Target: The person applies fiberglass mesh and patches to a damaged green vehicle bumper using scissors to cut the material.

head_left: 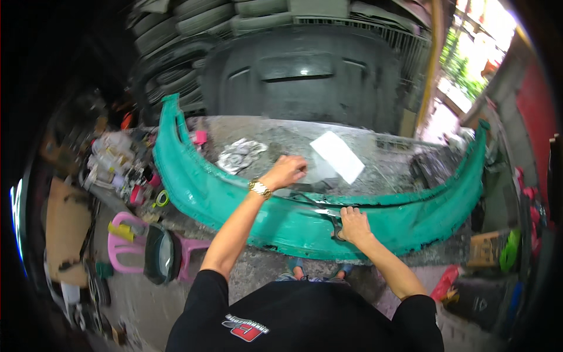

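Note:
A long, curved green car bumper (281, 226) lies across the table in front of me, its ends bending away at both sides. My right hand (356, 225) is closed around the dark handle of a pair of scissors (335, 223); their bright blades point left above the bumper. Over the bumper's far edge, my left hand (286, 172) has curled fingers, and what they hold, if anything, cannot be made out. Just below it, a thin dark strip (306, 198) runs toward the scissors. Beyond lies a white sheet (339, 157), with a crumpled grey-white cloth (241, 155) farther left.
A pink plastic chair (126, 249) with a dark bucket (162, 255) stands at the left. Clutter and a yellow tape roll (162, 198) lie near the bumper's left end. A large dark panel (299, 76) rises behind the table. A cardboard box (488, 247) sits at the right.

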{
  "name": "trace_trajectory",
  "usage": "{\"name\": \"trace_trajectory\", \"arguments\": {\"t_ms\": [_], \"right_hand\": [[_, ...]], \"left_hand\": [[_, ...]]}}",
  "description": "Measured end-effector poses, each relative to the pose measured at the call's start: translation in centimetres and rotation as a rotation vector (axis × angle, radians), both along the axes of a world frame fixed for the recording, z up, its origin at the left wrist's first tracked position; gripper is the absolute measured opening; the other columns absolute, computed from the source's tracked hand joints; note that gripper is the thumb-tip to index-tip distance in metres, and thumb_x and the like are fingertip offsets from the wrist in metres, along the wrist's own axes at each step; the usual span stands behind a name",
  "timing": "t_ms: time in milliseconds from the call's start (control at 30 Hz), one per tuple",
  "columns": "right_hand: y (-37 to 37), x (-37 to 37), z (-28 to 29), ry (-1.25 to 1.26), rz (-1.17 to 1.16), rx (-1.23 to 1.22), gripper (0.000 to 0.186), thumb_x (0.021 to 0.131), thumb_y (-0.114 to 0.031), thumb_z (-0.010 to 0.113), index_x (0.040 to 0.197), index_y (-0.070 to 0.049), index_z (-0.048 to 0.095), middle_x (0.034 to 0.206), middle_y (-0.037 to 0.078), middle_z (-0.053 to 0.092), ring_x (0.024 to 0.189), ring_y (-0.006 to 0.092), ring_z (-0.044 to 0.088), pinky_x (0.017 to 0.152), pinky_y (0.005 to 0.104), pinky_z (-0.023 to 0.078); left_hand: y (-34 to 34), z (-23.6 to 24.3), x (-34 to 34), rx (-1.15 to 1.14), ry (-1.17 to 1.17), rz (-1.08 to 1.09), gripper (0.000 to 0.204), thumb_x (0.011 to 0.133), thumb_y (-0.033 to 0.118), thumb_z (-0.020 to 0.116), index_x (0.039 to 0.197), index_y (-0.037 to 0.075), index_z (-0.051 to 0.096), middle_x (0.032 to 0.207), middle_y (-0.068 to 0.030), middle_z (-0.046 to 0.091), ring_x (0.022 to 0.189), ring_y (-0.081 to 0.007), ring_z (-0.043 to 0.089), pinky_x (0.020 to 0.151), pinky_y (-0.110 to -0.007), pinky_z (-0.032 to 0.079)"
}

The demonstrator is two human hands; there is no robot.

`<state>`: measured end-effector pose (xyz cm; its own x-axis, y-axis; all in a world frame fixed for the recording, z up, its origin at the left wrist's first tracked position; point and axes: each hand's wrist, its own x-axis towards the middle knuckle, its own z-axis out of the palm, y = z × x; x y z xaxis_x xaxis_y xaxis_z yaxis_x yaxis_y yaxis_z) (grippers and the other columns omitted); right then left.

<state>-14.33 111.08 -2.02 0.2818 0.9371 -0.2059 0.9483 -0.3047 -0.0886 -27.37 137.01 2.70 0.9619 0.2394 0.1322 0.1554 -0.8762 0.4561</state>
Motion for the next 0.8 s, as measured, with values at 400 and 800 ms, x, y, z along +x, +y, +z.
{"name": "trace_trajectory", "arguments": {"t_ms": [400, 800], "right_hand": [[-17.1, 4.3, -3.1, 0.059, -0.051, -0.007, 0.055, 0.063, -0.012, 0.073, 0.114, -0.009, 0.053, 0.102, 0.009, 0.053, 0.101, 0.0275, 0.053, 0.087, 0.0378, 0.039], [-15.5, 9.8, -8.3, 0.133, 0.016, 0.062, 0.04, 0.076, -0.014, 0.065, 0.114, -0.008, 0.057, 0.118, 0.015, 0.052, 0.113, 0.0298, 0.049, 0.093, 0.0427, 0.04]], "left_hand": [[-12.6, 5.0, -2.0, -0.311, -0.046, -0.341, 0.012, 0.077, 0.007, 0.061, 0.084, 0.003, 0.052, 0.096, -0.0104, 0.059, 0.089, -0.0317, 0.056, 0.075, -0.037, 0.043], [-18.4, 1.4, 1.8, -0.567, 0.161, -0.084, 0.015, 0.087, 0.018, 0.062, 0.089, 0.003, 0.062, 0.078, -0.005, 0.065, 0.068, -0.0133, 0.056, 0.058, -0.028, 0.042]]}}
